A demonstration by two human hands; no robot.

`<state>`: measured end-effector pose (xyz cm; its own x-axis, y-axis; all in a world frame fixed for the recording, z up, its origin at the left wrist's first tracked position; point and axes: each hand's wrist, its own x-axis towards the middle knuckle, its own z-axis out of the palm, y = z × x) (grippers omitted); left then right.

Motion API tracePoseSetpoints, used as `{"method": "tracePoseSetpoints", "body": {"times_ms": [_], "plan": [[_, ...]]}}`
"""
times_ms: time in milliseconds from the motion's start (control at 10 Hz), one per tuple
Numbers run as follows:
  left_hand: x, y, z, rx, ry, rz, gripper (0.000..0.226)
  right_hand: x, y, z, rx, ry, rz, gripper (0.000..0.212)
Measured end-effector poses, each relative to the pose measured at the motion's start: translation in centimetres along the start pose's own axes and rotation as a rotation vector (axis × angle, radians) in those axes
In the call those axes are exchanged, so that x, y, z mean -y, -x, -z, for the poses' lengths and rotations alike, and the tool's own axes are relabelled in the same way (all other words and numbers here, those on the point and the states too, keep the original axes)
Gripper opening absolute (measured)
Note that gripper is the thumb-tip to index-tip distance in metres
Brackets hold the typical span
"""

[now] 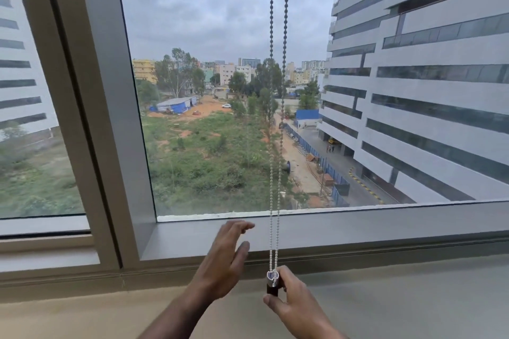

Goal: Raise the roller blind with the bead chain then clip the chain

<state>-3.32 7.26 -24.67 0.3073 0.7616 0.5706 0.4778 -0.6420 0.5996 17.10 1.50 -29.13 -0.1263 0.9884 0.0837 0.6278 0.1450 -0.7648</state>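
Observation:
A bead chain (278, 91) hangs as a double strand down the middle of the window pane, from the top edge to just below the sill. Its lower loop runs into a small dark clip (272, 283) with a clear top. My right hand (296, 308) pinches this clip between thumb and forefinger. My left hand (225, 259) hovers to the left of the chain, fingers spread, touching nothing. The roller blind itself is out of view above the frame.
A grey window sill (358, 231) runs across below the glass. A thick grey mullion (110, 104) stands at the left. A beige wall ledge (413, 297) lies under my hands. Buildings and green ground show outside.

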Motion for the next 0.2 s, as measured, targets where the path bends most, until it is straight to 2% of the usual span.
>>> {"method": "tracePoseSetpoints", "body": {"times_ms": [100,200], "plan": [[-0.5,-3.7,2.0,-0.143,-0.171,-0.051,0.03,1.2,-1.0,1.9,0.111,0.115,0.025,0.038],[-2.3,-9.3,5.4,-0.272,-0.382,-0.107,0.036,3.3,-3.8,5.7,0.124,0.256,0.165,0.051]]}}
